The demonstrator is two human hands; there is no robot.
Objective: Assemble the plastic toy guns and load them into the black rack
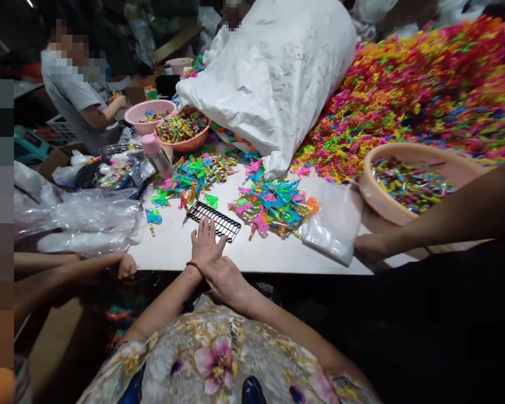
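Observation:
My left hand (205, 245), with a red cord at the wrist, lies flat on the white table (261, 255) with its fingers spread. The fingertips touch the near edge of a black plastic grid rack (219, 219). My right hand (228, 282) rests against my left wrist at the table's near edge; its fingers are partly hidden and it holds no object. Just beyond the rack lie two heaps of small coloured plastic toy pieces (273, 205), the second heap (196, 177) further left.
Another person's hand (371, 247) reaches in from the right beside a clear bag (334, 224) and a pink basin of pieces (408, 182). A fist (127, 266) rests at the left edge. A large white sack (278, 73), a huge coloured pile (425, 95), two more basins (183, 132) and a seated person (78, 95) lie beyond.

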